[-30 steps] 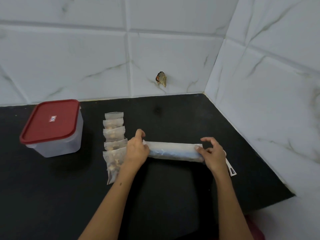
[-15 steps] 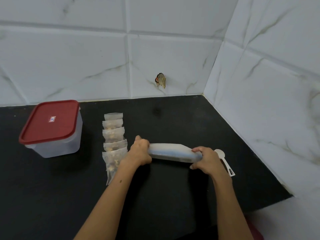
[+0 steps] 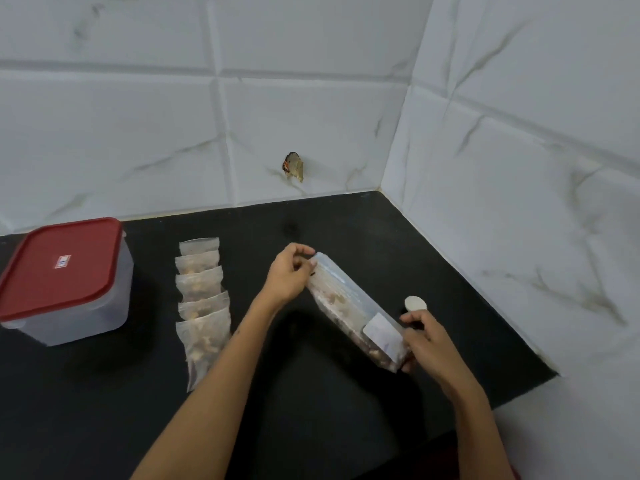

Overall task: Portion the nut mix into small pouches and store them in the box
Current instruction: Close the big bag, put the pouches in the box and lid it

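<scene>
Head: black counter (image 3: pixel 346 410) in corner, white marble-tiled walls (image 3: pixel 242 116).

Black countertop (image 3: pixel 346 410), white marble-look wall tiles (image 3: pixel 138 116), small torn patch (image 3: pixel 294 167) on wall

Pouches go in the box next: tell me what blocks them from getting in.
The red lid sits closed on the box. The filled pouches lie beside it on the counter, with nothing between. Both hands hold the nut mix bag.
</scene>
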The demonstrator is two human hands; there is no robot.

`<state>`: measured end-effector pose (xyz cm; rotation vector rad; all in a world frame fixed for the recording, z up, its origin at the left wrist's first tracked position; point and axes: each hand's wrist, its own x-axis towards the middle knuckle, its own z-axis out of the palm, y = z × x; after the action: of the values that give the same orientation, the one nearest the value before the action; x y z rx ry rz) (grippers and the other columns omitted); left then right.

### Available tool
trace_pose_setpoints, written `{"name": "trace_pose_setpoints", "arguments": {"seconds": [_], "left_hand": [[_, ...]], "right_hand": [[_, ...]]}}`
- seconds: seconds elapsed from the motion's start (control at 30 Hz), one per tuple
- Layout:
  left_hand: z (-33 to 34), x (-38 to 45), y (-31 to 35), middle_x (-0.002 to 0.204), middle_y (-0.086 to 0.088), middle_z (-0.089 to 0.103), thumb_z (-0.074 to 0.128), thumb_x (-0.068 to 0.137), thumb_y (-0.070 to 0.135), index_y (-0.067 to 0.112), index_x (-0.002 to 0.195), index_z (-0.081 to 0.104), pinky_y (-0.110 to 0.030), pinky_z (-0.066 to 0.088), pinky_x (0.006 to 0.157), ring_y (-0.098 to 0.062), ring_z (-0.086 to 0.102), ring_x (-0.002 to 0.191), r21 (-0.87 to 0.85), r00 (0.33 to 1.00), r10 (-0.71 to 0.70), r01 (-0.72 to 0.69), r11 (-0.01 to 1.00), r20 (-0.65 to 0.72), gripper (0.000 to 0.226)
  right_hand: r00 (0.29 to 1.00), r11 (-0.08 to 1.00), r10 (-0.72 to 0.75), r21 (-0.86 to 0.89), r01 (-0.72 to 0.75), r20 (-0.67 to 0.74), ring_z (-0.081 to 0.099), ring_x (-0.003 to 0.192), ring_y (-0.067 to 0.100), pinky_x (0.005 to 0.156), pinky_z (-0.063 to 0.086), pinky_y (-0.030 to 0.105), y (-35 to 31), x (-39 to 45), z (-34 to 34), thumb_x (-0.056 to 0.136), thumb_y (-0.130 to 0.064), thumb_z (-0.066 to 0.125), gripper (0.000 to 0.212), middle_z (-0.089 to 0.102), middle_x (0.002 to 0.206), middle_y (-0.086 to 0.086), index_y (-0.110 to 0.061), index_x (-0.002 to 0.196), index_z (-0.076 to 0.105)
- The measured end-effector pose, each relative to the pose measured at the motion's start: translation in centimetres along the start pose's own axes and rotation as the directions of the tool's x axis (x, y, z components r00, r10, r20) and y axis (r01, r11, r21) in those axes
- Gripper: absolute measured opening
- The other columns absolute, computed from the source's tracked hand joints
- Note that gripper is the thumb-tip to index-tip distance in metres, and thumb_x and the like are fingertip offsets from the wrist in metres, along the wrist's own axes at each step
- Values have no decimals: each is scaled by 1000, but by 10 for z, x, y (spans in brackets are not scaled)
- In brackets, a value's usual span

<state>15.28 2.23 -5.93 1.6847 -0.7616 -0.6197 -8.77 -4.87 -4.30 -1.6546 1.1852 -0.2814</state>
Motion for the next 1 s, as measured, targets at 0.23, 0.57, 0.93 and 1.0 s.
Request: {"name": "trace_pose_setpoints", "arguments": {"seconds": [0.23, 0.57, 0.93, 1.0], "left_hand": [[88, 12, 0, 103, -1, 62, 50, 97, 12, 16, 102, 60, -23, 48, 77, -12, 59, 93, 184, 995, 21, -40, 982, 100, 12], [116, -11, -10, 152, -3, 35, 33, 103, 34, 19, 140, 47, -35, 15, 114, -18, 25, 143, 611, 934, 279, -356, 707, 221, 42], [123, -22, -28, 162, -4, 8, 21, 104, 37, 16, 152, 20, -36, -6, 118, -16, 0, 149, 690, 883, 127, -436, 578, 452, 53], [124, -22, -30, 162, -4, 9, 22, 104, 38, 16, 152, 21, -36, -6, 118, -15, 1, 149, 688, 884, 143, -439, 577, 444, 53]], "right_hand": [[973, 969, 218, -98, -225, -75, 67, 73, 19, 57, 54, 25, 25, -27, -20, 97, -18, 43, 9, 61, 95, 7, -18, 100, 52], [915, 769, -30, -595, -236, -402, 30, 139, 24, 109, 30, 40, 29, -38, 11, 99, -33, 34, 51, 22, 155, 10, -16, 147, 26], [933, 707, -180, -700, -98, -313, 49, 129, 26, 100, 38, 44, 59, -18, 57, 91, -39, 26, 58, 50, 141, 11, -14, 137, 49], [921, 708, -207, -701, -91, -329, 49, 129, 26, 100, 38, 44, 62, -17, 58, 91, -39, 26, 58, 49, 141, 11, -14, 138, 48]]}}
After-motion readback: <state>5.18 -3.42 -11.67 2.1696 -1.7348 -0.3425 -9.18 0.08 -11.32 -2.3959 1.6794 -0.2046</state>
